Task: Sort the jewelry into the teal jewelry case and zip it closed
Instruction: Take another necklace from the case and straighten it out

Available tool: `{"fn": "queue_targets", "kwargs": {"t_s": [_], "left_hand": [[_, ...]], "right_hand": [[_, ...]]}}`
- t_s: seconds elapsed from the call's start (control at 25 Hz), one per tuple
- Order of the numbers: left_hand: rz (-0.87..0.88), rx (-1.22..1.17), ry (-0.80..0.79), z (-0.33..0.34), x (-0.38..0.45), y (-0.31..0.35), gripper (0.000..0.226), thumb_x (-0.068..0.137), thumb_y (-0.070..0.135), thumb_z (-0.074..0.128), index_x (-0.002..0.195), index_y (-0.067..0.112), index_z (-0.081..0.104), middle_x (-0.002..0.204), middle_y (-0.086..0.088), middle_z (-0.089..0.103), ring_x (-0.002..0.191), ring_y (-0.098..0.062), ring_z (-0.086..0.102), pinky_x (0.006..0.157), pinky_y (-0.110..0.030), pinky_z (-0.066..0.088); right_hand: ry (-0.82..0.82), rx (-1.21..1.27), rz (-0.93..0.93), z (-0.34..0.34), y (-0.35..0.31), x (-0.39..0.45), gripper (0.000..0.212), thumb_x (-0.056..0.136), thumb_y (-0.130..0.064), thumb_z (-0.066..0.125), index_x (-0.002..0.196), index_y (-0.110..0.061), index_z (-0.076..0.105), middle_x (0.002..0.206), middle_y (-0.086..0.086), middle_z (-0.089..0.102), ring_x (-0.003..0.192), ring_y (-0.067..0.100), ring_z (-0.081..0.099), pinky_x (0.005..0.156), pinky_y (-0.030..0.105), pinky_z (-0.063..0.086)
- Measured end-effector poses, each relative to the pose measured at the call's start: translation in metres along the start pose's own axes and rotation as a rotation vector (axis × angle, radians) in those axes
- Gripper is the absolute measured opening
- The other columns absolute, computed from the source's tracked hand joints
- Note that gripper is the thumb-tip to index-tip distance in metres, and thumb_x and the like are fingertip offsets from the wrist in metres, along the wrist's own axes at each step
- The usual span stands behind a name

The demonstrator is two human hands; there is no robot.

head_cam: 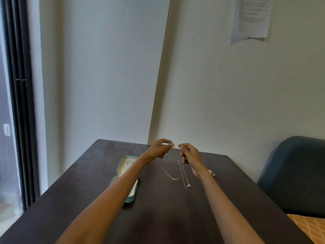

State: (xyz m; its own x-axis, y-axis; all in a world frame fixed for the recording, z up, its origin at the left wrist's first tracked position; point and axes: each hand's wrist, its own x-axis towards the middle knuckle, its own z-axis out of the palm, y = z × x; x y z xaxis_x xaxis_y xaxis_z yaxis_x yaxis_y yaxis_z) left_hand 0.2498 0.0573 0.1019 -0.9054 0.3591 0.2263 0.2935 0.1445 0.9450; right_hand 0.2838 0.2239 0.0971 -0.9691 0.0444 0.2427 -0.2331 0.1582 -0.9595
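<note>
The teal jewelry case (pixel 121 165) lies open on the dark table (pixel 158 217), partly hidden under my left forearm. My left hand (pixel 161 148) and my right hand (pixel 189 154) are raised above the table's far side, each pinching an end of a thin silver necklace (pixel 183 175). The chain hangs down from my right hand, and its small pendant sits near the table surface. A gold chain (pixel 169 174) lies in a curve on the table beneath my hands. A small sparkly piece of jewelry (pixel 212 173) rests just right of my right wrist.
The table stands in a corner with walls behind it. A dark blue chair (pixel 295 175) is at the right, with an orange patterned cushion (pixel 309 228) below it. A window frame (pixel 19 103) runs down the left.
</note>
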Motion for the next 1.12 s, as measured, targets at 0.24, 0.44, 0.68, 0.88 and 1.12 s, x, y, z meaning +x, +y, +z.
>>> {"fn": "queue_targets", "kwargs": {"t_s": [0.24,0.44,0.68,0.88,1.12], "left_hand": [[0.016,0.149,-0.069,0.003,0.002,-0.022,0.028,0.092,0.029,0.057,0.08,0.004,0.06,0.057,0.001,0.037,0.047,-0.007,0.03,0.043,-0.015,0.03],[-0.179,0.151,0.044,0.015,0.027,-0.064,0.021,0.096,0.021,0.051,0.077,0.012,0.055,0.061,-0.003,0.048,0.046,-0.01,0.042,0.041,-0.02,0.039],[-0.26,0.372,0.204,0.034,0.076,-0.123,0.016,0.093,0.019,0.055,0.089,0.006,0.063,0.088,-0.009,0.065,0.075,-0.015,0.057,0.073,-0.031,0.047],[-0.272,0.702,0.283,0.041,0.114,-0.155,0.024,0.096,0.028,0.046,0.106,0.011,0.061,0.123,-0.012,0.047,0.117,-0.03,0.042,0.099,-0.041,0.035],[-0.205,0.831,0.371,0.044,0.136,-0.181,0.024,0.098,0.024,0.04,0.111,0.013,0.058,0.125,-0.01,0.046,0.117,-0.027,0.041,0.101,-0.037,0.03]], "right_hand": [[-0.075,0.118,0.1,0.011,0.026,0.001,0.014,0.098,-0.022,0.049,0.097,-0.011,0.057,0.054,-0.006,0.032,0.039,0.002,0.023,0.035,0.015,0.018],[-0.023,-0.032,0.266,0.014,0.059,0.023,0.014,0.097,-0.017,0.047,0.087,-0.013,0.057,0.057,-0.003,0.035,0.034,0.001,0.023,0.034,0.014,0.017],[0.097,-0.173,0.412,0.027,0.111,0.078,0.019,0.096,-0.013,0.048,0.079,-0.01,0.055,0.065,0.003,0.05,0.049,0.009,0.042,0.039,0.016,0.037],[0.166,-0.406,0.352,0.033,0.139,0.131,0.017,0.092,-0.013,0.053,0.08,-0.008,0.064,0.076,0.007,0.064,0.066,0.016,0.061,0.067,0.032,0.058],[0.083,-0.69,0.293,0.036,0.159,0.169,0.03,0.089,-0.019,0.057,0.061,-0.009,0.06,0.081,0.011,0.068,0.08,0.027,0.063,0.07,0.034,0.05]]}}
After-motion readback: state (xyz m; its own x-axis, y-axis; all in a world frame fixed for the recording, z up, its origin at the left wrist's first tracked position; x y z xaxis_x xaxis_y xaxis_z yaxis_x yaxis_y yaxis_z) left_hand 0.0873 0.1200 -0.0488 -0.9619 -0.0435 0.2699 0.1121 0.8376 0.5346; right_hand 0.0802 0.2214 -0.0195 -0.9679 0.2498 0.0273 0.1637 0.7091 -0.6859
